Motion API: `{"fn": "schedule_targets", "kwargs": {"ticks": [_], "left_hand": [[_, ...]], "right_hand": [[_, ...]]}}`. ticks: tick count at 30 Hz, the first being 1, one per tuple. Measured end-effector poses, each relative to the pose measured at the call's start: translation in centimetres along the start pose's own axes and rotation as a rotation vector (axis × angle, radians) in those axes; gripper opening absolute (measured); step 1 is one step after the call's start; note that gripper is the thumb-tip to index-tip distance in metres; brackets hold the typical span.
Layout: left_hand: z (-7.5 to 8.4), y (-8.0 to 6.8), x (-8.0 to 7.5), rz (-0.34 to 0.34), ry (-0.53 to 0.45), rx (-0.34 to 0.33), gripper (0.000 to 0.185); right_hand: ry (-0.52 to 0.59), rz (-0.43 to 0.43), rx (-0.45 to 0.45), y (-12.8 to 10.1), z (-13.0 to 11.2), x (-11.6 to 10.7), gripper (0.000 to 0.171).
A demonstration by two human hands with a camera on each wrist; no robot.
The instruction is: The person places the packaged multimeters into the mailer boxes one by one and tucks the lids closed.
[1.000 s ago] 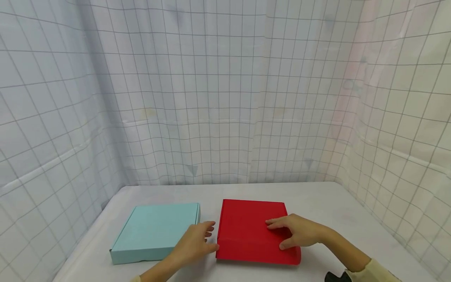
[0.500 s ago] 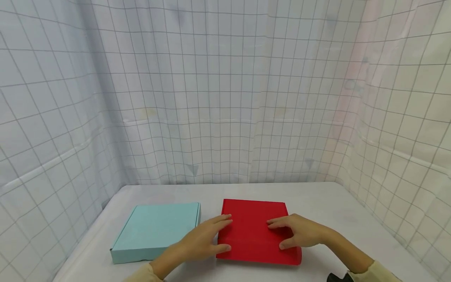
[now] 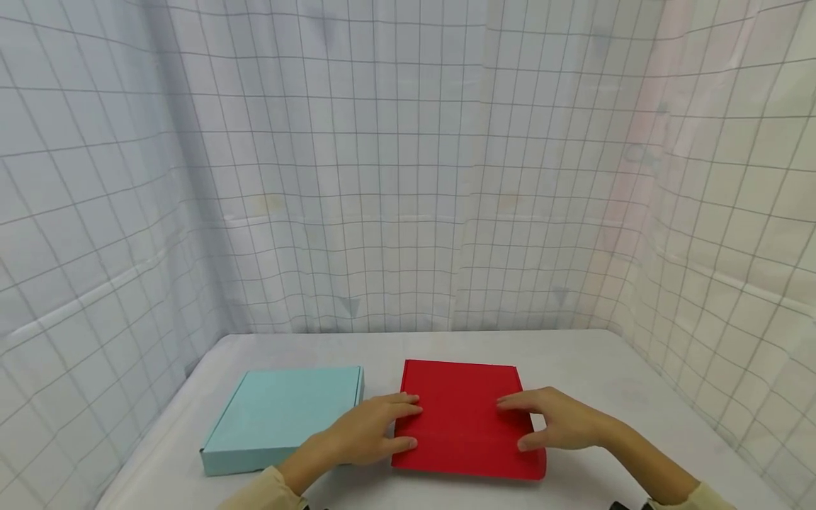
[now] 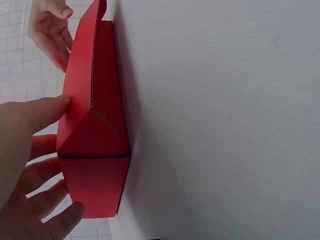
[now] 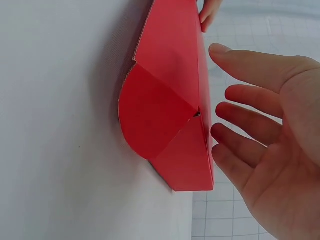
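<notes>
A flat red cardboard box [image 3: 462, 414] lies shut on the white table, near the front edge. My left hand [image 3: 382, 425] rests on its left edge, fingers straight over the lid and thumb by the front corner. The left wrist view shows that thumb [image 4: 47, 109] touching the red box [image 4: 95, 135]. My right hand [image 3: 557, 421] is at the box's right side with its fingers spread. In the right wrist view those fingers [image 5: 245, 127] stand a little off the red box [image 5: 167, 100].
A flat light blue box [image 3: 280, 414] lies shut just left of the red one. The white table [image 3: 605, 375] is closed in at the back and sides by a white gridded curtain [image 3: 408, 177]. Bare tabletop lies behind and right of the boxes.
My left hand moved right from the gap between the boxes onto the red box's left edge. My right hand slid a little right, toward the box's right edge.
</notes>
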State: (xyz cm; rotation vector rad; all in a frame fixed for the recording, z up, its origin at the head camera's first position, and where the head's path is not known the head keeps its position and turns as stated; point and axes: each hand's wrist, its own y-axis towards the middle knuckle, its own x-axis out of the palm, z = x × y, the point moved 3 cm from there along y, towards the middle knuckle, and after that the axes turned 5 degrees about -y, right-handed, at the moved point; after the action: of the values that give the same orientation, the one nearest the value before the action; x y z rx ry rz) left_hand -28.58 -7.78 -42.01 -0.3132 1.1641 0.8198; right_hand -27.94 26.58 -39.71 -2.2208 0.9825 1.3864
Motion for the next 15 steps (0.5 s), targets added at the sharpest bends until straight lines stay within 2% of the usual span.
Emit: {"fn": "schedule_targets", "kwargs": {"ticks": [5, 11, 15], "left_hand": [[0.0, 0.0, -0.1, 0.007, -0.004, -0.005, 0.057], [-0.1, -0.1, 0.2, 0.021, -0.025, 0.009, 0.055], [-0.2, -0.1, 0.4, 0.023, -0.063, 0.016, 0.054]], "right_hand": [[0.006, 0.038, 0.0, -0.7, 0.2, -0.4, 0.057], [0.015, 0.087, 0.059, -2.1, 0.7, -0.6, 0.057], [0.057, 0.087, 0.109, -3.1, 1.3, -0.3, 0.053]]}}
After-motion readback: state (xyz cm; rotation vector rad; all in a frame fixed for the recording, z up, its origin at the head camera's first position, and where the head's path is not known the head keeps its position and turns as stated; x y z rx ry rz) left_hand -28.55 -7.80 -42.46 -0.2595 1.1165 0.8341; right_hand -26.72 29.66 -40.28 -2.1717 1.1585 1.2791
